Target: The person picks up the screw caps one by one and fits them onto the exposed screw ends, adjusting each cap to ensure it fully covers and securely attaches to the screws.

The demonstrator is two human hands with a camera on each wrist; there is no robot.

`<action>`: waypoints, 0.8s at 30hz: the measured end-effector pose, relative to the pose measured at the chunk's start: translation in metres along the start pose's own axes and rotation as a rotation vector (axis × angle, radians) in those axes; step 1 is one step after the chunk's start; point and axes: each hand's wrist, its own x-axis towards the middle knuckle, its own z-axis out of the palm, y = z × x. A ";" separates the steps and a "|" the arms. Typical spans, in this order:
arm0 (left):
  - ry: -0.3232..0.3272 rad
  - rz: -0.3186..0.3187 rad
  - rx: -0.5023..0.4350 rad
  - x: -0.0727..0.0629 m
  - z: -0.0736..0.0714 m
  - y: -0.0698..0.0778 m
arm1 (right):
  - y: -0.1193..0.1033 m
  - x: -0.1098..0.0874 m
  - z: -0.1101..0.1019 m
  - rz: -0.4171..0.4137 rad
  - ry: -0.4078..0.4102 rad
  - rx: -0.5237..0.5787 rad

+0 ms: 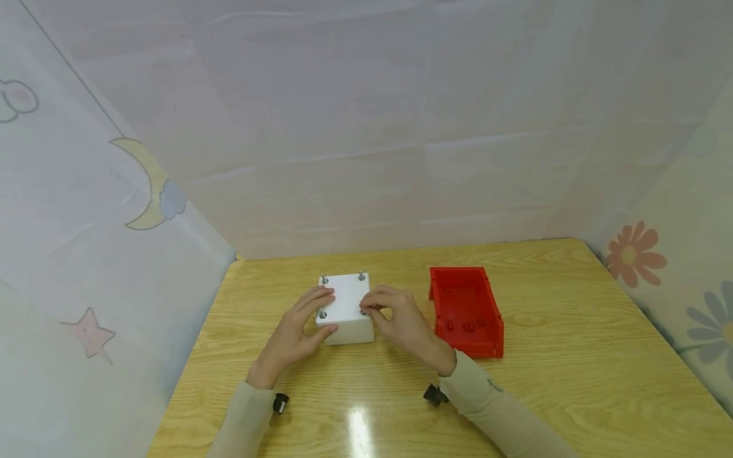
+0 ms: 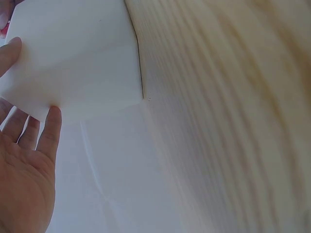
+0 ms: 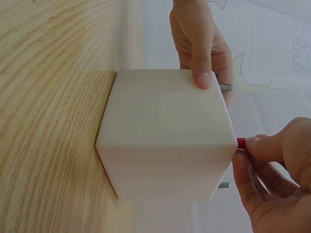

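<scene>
A white block [image 1: 345, 299] stands on the table, with metal threaded studs [image 1: 361, 276] rising from its top corners. My left hand [image 1: 298, 331] holds the block at its left side. Its thumb presses the near face and its other fingers reach over the top edge and left side. At the near right corner my right hand [image 1: 401, 318] pinches a small red piece [image 3: 241, 143] between thumb and fingertips, close against the block's top. The fingers hide most of that piece and the stud at that corner.
To the right of the block lies a red bin [image 1: 494, 305] with several small red pieces [image 1: 468, 327] in it. The wooden table [image 1: 572, 381] meets pale printed cloth walls [image 1: 366, 159] at the back and sides. Dark wrist mounts [image 1: 435, 395] hang below the sleeves.
</scene>
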 end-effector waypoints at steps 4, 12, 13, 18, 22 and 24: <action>0.003 0.004 0.001 0.000 0.000 0.001 | 0.000 0.000 0.000 -0.002 0.000 -0.001; -0.002 -0.008 0.000 0.000 0.001 -0.001 | -0.001 0.000 0.000 0.004 0.001 0.004; -0.002 -0.007 -0.001 0.000 0.001 -0.001 | -0.002 0.000 0.000 0.010 -0.002 0.006; 0.001 -0.005 -0.003 0.000 0.000 0.000 | -0.002 0.000 0.000 0.023 -0.014 0.004; -0.001 -0.011 0.000 0.000 0.000 0.001 | -0.003 0.001 0.000 0.027 -0.017 0.000; -0.003 -0.014 0.002 0.000 0.000 0.001 | -0.003 0.001 -0.001 0.028 -0.018 -0.001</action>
